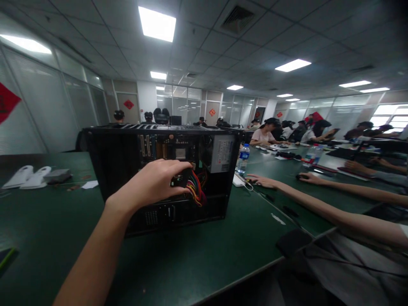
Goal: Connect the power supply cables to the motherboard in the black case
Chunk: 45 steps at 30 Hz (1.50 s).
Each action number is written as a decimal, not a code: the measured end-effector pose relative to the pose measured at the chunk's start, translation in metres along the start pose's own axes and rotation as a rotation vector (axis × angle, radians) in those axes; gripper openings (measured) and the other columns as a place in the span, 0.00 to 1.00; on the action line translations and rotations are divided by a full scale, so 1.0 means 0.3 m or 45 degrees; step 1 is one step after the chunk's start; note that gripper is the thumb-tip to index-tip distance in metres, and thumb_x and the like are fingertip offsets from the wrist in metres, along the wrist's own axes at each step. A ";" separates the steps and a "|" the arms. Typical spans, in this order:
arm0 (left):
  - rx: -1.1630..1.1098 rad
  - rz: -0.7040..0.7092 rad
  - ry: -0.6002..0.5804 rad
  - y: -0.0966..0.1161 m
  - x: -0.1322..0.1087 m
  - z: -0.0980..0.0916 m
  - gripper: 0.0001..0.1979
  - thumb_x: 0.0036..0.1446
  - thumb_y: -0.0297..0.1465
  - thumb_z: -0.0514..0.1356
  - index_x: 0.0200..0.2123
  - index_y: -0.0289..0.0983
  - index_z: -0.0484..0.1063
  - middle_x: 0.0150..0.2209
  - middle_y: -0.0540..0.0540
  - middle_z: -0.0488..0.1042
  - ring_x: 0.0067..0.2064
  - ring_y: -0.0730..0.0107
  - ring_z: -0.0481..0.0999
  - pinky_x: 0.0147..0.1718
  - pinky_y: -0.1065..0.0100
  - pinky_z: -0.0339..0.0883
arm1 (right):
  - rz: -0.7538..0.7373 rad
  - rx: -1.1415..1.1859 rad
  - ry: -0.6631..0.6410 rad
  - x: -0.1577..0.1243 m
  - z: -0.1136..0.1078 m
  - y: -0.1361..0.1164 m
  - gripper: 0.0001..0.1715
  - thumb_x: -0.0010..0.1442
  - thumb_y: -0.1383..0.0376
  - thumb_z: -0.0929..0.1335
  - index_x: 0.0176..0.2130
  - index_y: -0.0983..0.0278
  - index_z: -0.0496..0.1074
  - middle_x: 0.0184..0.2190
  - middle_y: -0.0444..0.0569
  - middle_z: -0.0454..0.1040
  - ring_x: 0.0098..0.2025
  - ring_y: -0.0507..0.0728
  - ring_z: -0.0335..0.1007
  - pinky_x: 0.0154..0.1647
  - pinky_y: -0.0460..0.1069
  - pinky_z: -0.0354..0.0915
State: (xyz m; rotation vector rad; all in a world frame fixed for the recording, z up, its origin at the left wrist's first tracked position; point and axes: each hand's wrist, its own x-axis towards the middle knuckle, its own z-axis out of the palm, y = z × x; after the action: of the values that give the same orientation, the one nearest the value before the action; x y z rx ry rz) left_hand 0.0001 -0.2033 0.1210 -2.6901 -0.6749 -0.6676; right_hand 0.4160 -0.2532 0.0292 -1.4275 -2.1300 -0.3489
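Observation:
A black computer case [98, 170] stands upright on the green table, its open side towards me. My left hand [156, 180] reaches into the opening from the lower left. Its thumb and fingers curve round a bundle of coloured power cables [198, 193], red, yellow, orange and black. What the fingertips press on is partly hidden. Above the hand a circuit board [181, 152] with slots shows inside the case. The silver power supply [222, 154] fills the case's upper right corner. My right hand is not in view.
A co-worker's hand [263, 181] lies beside a white power strip [237, 180]; another hand [307, 178] rests on a mouse. A water bottle [244, 159] stands right of the case. White objects [36, 176] and a grey box [58, 176] lie left. Other people sit behind.

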 end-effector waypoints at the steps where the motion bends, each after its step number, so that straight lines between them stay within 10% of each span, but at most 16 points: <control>1: 0.020 0.000 0.014 -0.006 -0.003 -0.001 0.30 0.56 0.38 0.68 0.60 0.39 0.69 0.55 0.41 0.77 0.52 0.57 0.78 0.51 0.59 0.72 | -0.030 0.060 -0.099 0.062 0.018 0.073 0.20 0.68 0.65 0.60 0.44 0.66 0.80 0.47 0.55 0.79 0.47 0.49 0.78 0.48 0.40 0.66; 4: 0.064 0.009 0.052 -0.023 -0.003 0.001 0.29 0.57 0.38 0.67 0.60 0.39 0.69 0.54 0.41 0.78 0.51 0.57 0.79 0.50 0.58 0.72 | -0.104 0.194 -0.155 0.112 0.025 0.125 0.21 0.65 0.68 0.61 0.43 0.49 0.80 0.43 0.43 0.82 0.44 0.54 0.81 0.42 0.50 0.75; 11: 0.039 0.008 0.076 -0.052 0.019 0.050 0.27 0.56 0.38 0.68 0.58 0.38 0.70 0.53 0.41 0.78 0.49 0.56 0.79 0.49 0.59 0.72 | -0.385 0.089 0.037 -0.181 0.035 -0.421 0.17 0.67 0.66 0.63 0.52 0.53 0.74 0.43 0.49 0.79 0.44 0.54 0.78 0.42 0.46 0.76; 15: -0.092 0.008 0.074 -0.078 0.022 0.078 0.27 0.57 0.38 0.68 0.58 0.38 0.70 0.53 0.41 0.78 0.51 0.58 0.79 0.50 0.63 0.72 | -0.518 -0.143 0.411 0.019 0.140 -0.447 0.26 0.67 0.74 0.62 0.63 0.66 0.63 0.56 0.59 0.72 0.58 0.59 0.68 0.59 0.56 0.69; 21: -0.178 -0.085 -0.032 -0.137 0.021 0.119 0.26 0.59 0.33 0.66 0.59 0.39 0.68 0.55 0.42 0.77 0.53 0.59 0.79 0.51 0.64 0.71 | -0.885 -0.360 0.497 0.426 0.298 -0.439 0.23 0.70 0.68 0.62 0.62 0.62 0.66 0.60 0.57 0.68 0.63 0.64 0.61 0.57 0.58 0.67; 33: 0.063 -0.147 -0.162 -0.211 0.045 0.251 0.08 0.64 0.31 0.59 0.43 0.41 0.78 0.43 0.47 0.80 0.47 0.61 0.79 0.46 0.66 0.69 | -0.162 0.320 -0.011 0.467 0.464 -0.468 0.14 0.68 0.65 0.65 0.51 0.63 0.74 0.47 0.52 0.75 0.50 0.56 0.70 0.50 0.48 0.64; 45: 0.161 -0.348 -0.316 -0.244 0.064 0.423 0.13 0.63 0.28 0.56 0.45 0.40 0.78 0.46 0.44 0.78 0.48 0.59 0.79 0.40 0.65 0.70 | 0.255 0.064 -0.372 0.513 0.485 -0.471 0.16 0.64 0.69 0.64 0.48 0.66 0.77 0.49 0.58 0.77 0.49 0.60 0.76 0.46 0.49 0.67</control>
State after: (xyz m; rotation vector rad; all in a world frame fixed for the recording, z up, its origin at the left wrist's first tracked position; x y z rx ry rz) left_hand 0.0244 -0.0861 0.0342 -2.6102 -1.1233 -0.3380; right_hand 0.1999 -0.1196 0.0101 -1.7317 -2.1736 -0.0101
